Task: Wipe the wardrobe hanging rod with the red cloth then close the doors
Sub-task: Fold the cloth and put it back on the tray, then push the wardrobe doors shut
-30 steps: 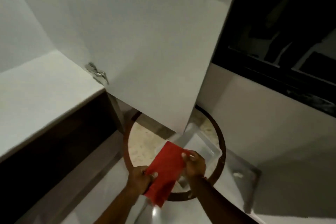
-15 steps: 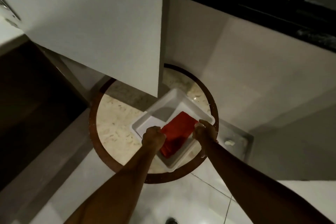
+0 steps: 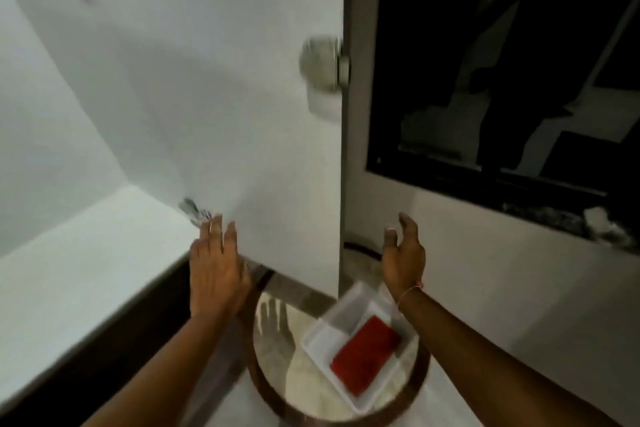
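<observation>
The folded red cloth (image 3: 367, 352) lies flat in a white tray (image 3: 320, 343) on a round table below me. A white wardrobe door (image 3: 242, 114) stands open in front, with a round metal fitting (image 3: 322, 62) near its right edge. My left hand (image 3: 214, 267) is raised, fingers spread, close to the door's lower edge; whether it touches the door I cannot tell. My right hand (image 3: 403, 253) is lifted to the right of the door's edge, fingers apart and empty. The hanging rod is not visible.
The round table (image 3: 277, 333) has a pale marbled top and a dark wooden rim. A white shelf surface (image 3: 69, 253) with a dark front lies at the left. A dark window (image 3: 502, 80) is set in the wall (image 3: 485, 270) on the right.
Both hands let go of the red cloth, leaving it in the tray, and rose toward the wardrobe door. My view tilted up from the table to the door.
</observation>
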